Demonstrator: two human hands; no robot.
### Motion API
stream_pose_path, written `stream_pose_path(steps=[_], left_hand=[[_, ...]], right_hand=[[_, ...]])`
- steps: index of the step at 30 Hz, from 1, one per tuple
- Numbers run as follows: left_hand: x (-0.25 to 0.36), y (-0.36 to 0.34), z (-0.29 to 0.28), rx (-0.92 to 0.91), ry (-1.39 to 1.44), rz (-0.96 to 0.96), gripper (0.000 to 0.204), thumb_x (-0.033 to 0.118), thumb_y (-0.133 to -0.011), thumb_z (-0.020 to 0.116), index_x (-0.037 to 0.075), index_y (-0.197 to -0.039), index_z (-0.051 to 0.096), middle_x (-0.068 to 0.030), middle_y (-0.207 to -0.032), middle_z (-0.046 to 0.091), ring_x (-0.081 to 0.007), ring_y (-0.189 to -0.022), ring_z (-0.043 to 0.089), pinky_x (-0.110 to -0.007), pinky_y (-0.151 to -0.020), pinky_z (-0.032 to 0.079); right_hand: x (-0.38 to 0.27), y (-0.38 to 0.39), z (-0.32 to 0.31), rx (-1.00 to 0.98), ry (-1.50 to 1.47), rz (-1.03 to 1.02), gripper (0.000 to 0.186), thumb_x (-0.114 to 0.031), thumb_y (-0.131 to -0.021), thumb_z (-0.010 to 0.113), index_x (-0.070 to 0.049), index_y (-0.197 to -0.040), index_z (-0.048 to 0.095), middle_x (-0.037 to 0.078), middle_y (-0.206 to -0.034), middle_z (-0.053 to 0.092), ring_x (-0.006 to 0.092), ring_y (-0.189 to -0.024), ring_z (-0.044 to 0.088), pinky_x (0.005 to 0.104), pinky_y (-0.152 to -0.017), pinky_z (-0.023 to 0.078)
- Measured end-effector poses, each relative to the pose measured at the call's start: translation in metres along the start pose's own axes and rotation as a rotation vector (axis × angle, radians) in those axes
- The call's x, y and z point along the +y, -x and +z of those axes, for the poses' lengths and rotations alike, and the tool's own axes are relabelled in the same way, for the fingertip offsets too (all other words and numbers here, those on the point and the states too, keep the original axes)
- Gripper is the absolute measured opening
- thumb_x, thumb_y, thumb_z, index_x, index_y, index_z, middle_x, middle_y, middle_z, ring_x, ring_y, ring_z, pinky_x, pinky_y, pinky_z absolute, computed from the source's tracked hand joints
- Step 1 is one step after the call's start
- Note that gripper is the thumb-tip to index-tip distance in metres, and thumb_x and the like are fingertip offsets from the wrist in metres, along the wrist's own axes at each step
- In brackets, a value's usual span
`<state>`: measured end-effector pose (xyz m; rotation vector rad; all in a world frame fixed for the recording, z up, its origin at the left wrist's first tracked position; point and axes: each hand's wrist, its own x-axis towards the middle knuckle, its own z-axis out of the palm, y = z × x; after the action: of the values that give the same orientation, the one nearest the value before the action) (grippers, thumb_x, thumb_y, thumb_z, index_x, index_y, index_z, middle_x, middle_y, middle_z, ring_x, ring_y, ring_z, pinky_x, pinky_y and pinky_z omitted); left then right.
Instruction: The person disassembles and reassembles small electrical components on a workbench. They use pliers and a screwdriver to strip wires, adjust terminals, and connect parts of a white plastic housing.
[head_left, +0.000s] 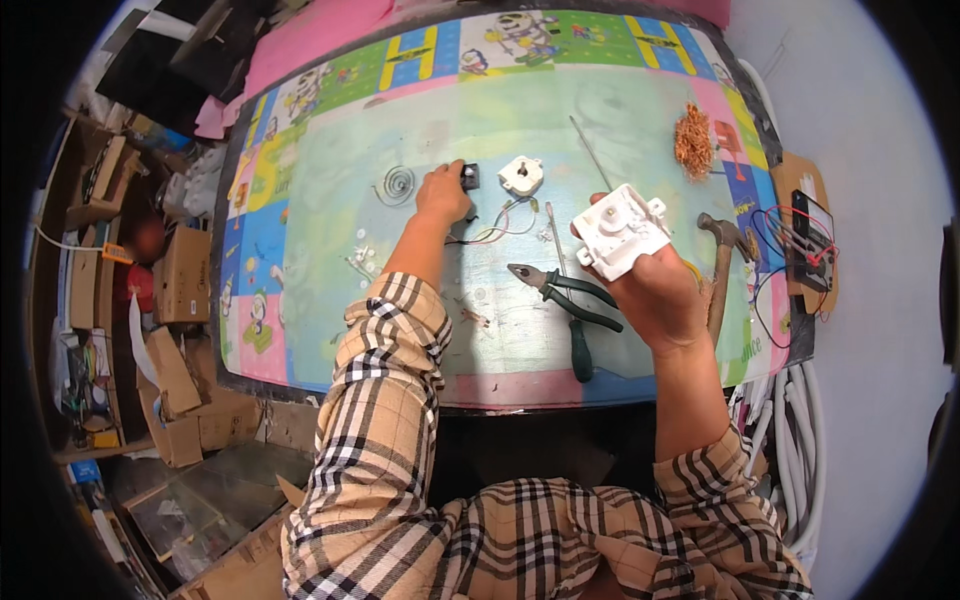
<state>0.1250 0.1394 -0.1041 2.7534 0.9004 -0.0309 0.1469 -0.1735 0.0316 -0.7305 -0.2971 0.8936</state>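
My right hand (668, 300) holds up a white plastic housing (622, 235) on the right, its open, moulded side facing up and the thumb on its lower edge. Farther left, my left hand (444, 190) reaches to the tabletop, fingers closed on a small black block (470, 177). A flat spiral spring (398, 186) lies just left of that hand. To its right sits a white plastic piece (521, 175) with a dark centre, with thin coloured wires (505, 228) below it. Pliers (545, 283) with dark green handles and a green-handled screwdriver (581, 352) lie between my forearms.
A hammer (718, 265) and a copper wire tangle (693, 145) lie toward the table's right side. A thin metal rod (590, 150) points past the housing. Small white bits (362, 258) are scattered left. A meter with leads (813, 240) stands beyond the right edge; cardboard boxes (182, 275) line the left.
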Motion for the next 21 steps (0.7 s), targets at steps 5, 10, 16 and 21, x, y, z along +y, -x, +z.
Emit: stream_pose_path(steps=[5, 10, 16, 21], left_hand=[[-0.01, 0.002, -0.009, -0.113, 0.388, -0.087, 0.047, 0.024, -0.075, 0.076, 0.005, -0.115, 0.062, -0.0124, -0.115, 0.06, -0.0278, -0.103, 0.061, -0.037, -0.088, 0.051], [-0.006, 0.054, -0.06, -0.351, 1.373, 0.033, 0.041, 0.027, -0.091, 0.065, -0.004, -0.116, 0.057, -0.0115, -0.103, 0.062, -0.0227, -0.091, 0.064, -0.038, -0.081, 0.055], [-0.002, 0.14, -0.092, -0.343, 2.076, 0.166, 0.061, 0.049, -0.096, 0.047, -0.004, -0.125, 0.049, -0.0147, -0.102, 0.063, -0.0232, -0.088, 0.064, -0.044, -0.079, 0.053], [0.009, 0.182, -0.111, -0.239, 2.221, 0.166, 0.052, 0.047, -0.098, 0.044, 0.001, -0.12, 0.054, -0.0148, -0.102, 0.064, -0.0234, -0.082, 0.066, -0.047, -0.081, 0.053]], right_hand=[[-0.002, 0.003, 0.001, -0.02, 0.039, -0.002, 0.058, -0.014, -0.081, 0.056, 0.007, -0.133, 0.04, 0.013, -0.126, 0.053, 0.0228, -0.115, 0.053, 0.0373, -0.102, 0.038], [-0.006, 0.008, -0.003, -0.157, 0.014, -0.024, 0.082, -0.028, -0.083, 0.067, 0.006, -0.143, 0.023, 0.017, -0.142, 0.039, 0.0302, -0.132, 0.039, 0.0425, -0.112, 0.028], [0.003, 0.011, 0.006, -0.171, -0.139, -0.025, 0.061, -0.017, -0.087, 0.065, 0.004, -0.136, 0.036, 0.013, -0.129, 0.051, 0.0247, -0.119, 0.05, 0.0414, -0.104, 0.037], [0.006, 0.014, 0.016, -0.217, -0.122, 0.001, 0.063, -0.018, -0.085, 0.068, 0.004, -0.135, 0.038, 0.012, -0.126, 0.053, 0.0231, -0.116, 0.052, 0.0387, -0.102, 0.038]])
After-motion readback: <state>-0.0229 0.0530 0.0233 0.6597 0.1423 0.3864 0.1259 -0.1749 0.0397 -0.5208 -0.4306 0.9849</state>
